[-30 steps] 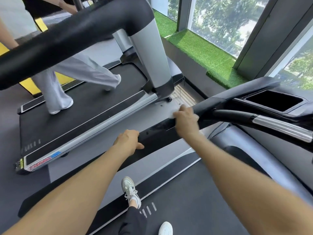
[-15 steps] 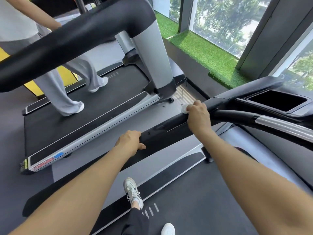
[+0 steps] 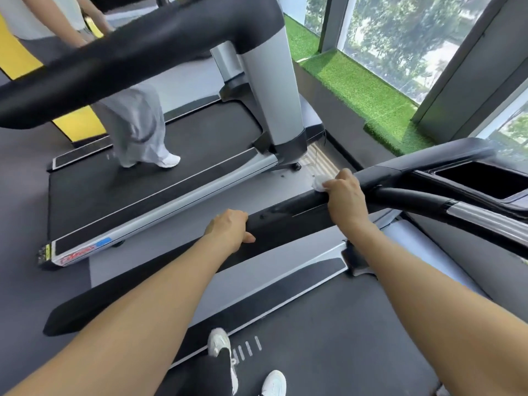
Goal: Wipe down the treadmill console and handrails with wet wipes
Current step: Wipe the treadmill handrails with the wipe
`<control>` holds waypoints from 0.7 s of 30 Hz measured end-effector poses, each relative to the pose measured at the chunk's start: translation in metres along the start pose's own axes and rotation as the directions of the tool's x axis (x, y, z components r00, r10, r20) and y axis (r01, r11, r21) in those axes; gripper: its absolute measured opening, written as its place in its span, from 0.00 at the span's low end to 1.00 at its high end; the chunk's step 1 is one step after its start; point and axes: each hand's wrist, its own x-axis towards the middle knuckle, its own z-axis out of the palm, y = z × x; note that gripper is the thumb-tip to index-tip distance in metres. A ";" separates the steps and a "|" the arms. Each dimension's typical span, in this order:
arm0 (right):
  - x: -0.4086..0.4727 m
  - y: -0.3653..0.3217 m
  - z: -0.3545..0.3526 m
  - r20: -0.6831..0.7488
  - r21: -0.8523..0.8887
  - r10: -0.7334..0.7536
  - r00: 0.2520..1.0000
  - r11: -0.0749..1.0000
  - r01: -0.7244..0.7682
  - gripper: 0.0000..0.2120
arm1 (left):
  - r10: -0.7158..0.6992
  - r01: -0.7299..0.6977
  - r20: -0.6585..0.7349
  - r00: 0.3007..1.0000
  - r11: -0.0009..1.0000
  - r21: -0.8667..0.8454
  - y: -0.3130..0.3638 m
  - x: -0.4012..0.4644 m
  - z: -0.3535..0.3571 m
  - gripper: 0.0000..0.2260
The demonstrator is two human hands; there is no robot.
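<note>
The black left handrail (image 3: pixel 288 210) of my treadmill slants from lower left up toward the console (image 3: pixel 483 181) at the right, which has a dark open tray. My right hand (image 3: pixel 344 200) wraps over the rail near the console and grips a white wet wipe (image 3: pixel 319 184), which shows at its far side. My left hand (image 3: pixel 228 231) holds the same rail lower down, fingers curled over its top and thumb on the near side.
A second treadmill (image 3: pixel 160 190) stands to the left, with a person in light trousers walking on its belt. Its thick black handrail (image 3: pixel 137 50) crosses the upper left. Green turf ledge (image 3: pixel 368 92) and windows lie beyond. My feet are on the belt (image 3: pixel 328 338).
My right hand has slid the wipe up the handrail toward the console. My left hand has stayed in place on the rail. The person on the neighbouring treadmill has kept walking.
</note>
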 end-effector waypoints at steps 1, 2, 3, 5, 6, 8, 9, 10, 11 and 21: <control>-0.002 -0.005 0.003 -0.004 0.016 0.023 1.000 1.000 -0.023 0.15 | 0.004 -0.004 0.001 1.000 1.000 0.000 -0.001 0.001 0.000 0.14; -0.006 -0.013 0.007 -0.001 0.026 0.030 1.000 0.999 -0.029 0.14 | 0.008 -0.008 0.001 1.000 1.000 0.000 -0.001 0.003 0.000 0.13; -0.012 -0.024 0.012 0.014 0.029 0.012 1.000 1.000 -0.013 0.13 | 0.012 -0.012 0.002 1.000 1.000 -0.001 -0.002 0.004 0.000 0.13; -0.025 -0.049 0.024 0.086 0.038 -0.077 0.993 0.997 0.074 0.14 | 0.022 -0.022 0.005 1.000 1.000 -0.010 -0.003 0.004 0.000 0.12; -0.033 -0.060 0.029 0.121 0.054 -0.124 0.985 0.992 0.118 0.14 | 0.028 -0.028 0.001 1.000 0.999 -0.017 -0.004 0.004 0.001 0.12; -0.039 -0.073 0.033 0.178 0.089 -0.165 0.970 0.985 0.151 0.15 | 0.030 -0.030 -0.002 1.000 0.999 -0.032 -0.004 0.002 0.001 0.13; -0.039 -0.074 0.032 0.205 0.117 -0.166 0.964 0.983 0.145 0.15 | 0.030 -0.030 -0.003 1.000 0.999 -0.034 -0.004 0.000 0.000 0.14; -0.038 -0.074 0.028 0.240 0.146 -0.166 0.956 0.980 0.134 0.14 | 0.032 -0.032 -0.004 0.999 0.999 -0.030 -0.003 -0.003 0.000 0.14; -0.037 -0.073 0.023 0.283 0.170 -0.168 0.944 0.978 0.123 0.14 | 0.039 -0.039 -0.003 0.999 0.999 -0.024 -0.004 -0.004 0.001 0.14; -0.012 -0.033 -0.012 0.285 0.112 -0.112 0.952 0.990 0.083 0.17 | 0.010 -0.200 -0.413 0.911 0.884 -0.422 0.019 -0.017 -0.011 0.19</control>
